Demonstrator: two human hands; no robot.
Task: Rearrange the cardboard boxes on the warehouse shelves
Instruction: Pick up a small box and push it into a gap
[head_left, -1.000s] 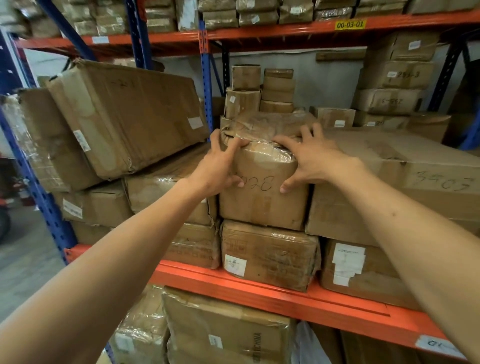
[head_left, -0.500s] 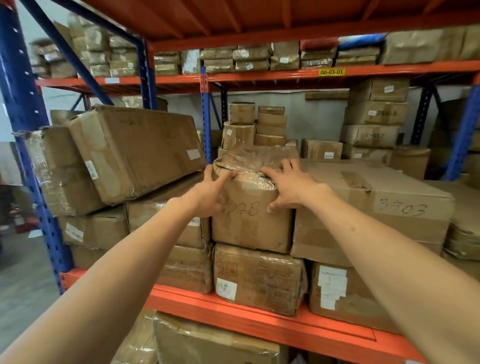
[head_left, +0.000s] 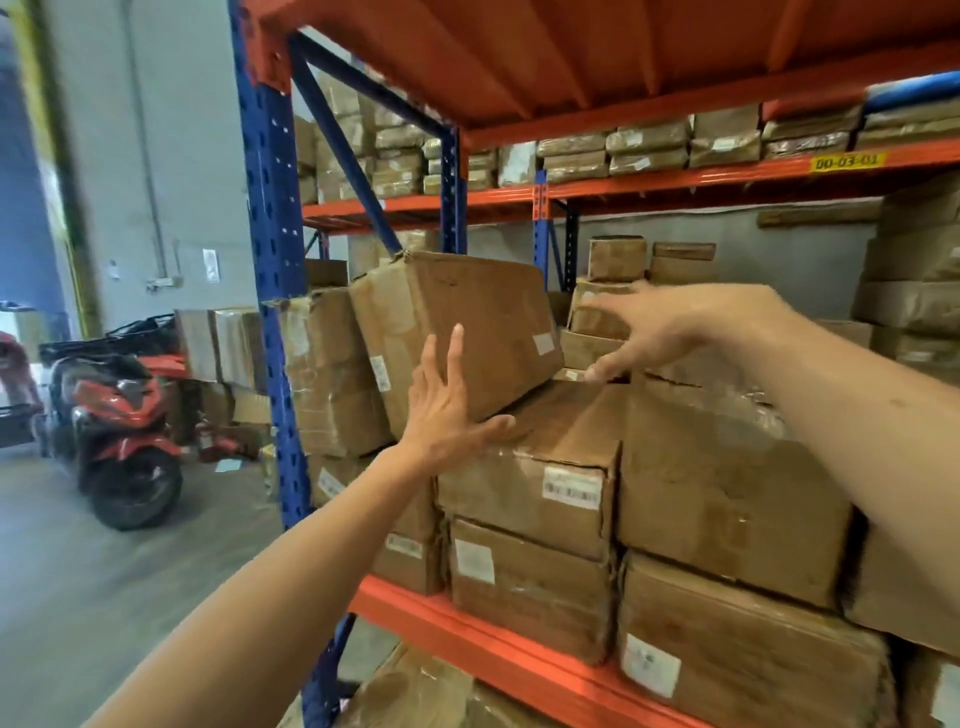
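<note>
Reaching for the tilted box (head_left: 457, 332) now, which leans on the stack on the orange shelf (head_left: 498, 649). My left hand (head_left: 447, 410) is flat and open against its lower front, right hand (head_left: 670, 327) spread open, holding nothing. Next I'd guess both need its sides.

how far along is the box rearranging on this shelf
Early, by the look of it. Done: nothing clearly finished. In hand: the left hand is open against the tilted box, while the right hand reaches open, holding nothing. Left: the tilted box still leans crookedly on the stack and needs straightening.
</note>
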